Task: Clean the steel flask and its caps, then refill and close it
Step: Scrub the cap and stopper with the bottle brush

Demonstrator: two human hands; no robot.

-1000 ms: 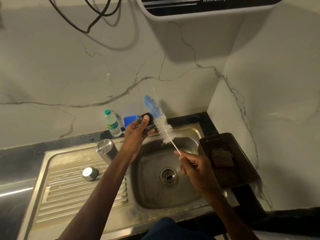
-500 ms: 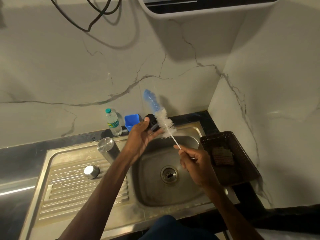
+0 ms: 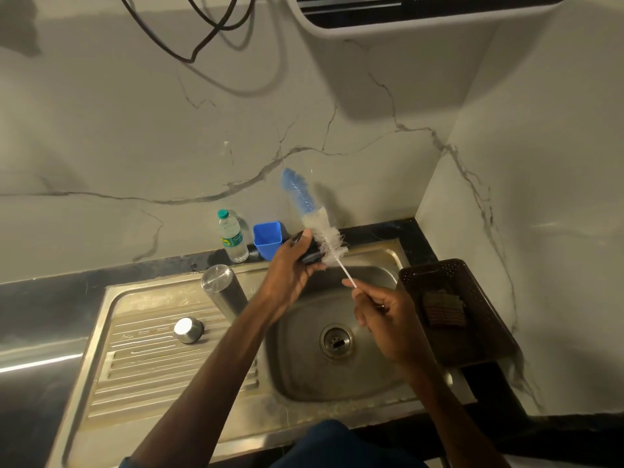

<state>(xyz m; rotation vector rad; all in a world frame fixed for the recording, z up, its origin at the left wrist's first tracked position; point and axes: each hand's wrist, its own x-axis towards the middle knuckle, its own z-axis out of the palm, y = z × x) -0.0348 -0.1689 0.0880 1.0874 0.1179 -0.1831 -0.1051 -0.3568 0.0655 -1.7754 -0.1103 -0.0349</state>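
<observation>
a: where's the flask?

b: the steel flask (image 3: 224, 292) stands on the ribbed draining board of the sink (image 3: 152, 366), just left of the basin. the left forearm crosses in front of its lower end.

a: and the caps?

b: a small round steel cap (image 3: 188, 329) lies on the draining board, near the flask. the black cap (image 3: 309, 253) is gripped in the left hand (image 3: 290, 265), fingers curled under it and thumb pressed on top, above the back edge of the basin.

a: the other hand?

b: the right hand (image 3: 381, 315) pinches the thin white stem of a bottle brush (image 3: 317, 228) over the basin. the brush slants up and away toward the wall. its white bristles touch the black cap, and its blue tip sticks out beyond it.

a: are the bristles inside the cap?

b: cannot tell (the cap is a dark blur behind thumb and bristles).

a: what else is around?

b: a plastic water bottle (image 3: 232, 238) and a blue cup (image 3: 267, 238) stand side by side on the dark counter behind the sink, against the marble wall. a dark basket (image 3: 422, 266) sits just right of the basin with a brown scrub pad (image 3: 444, 309) in it. black cables (image 3: 202, 45) hang on the wall beside a white appliance (image 3: 422, 25).
</observation>
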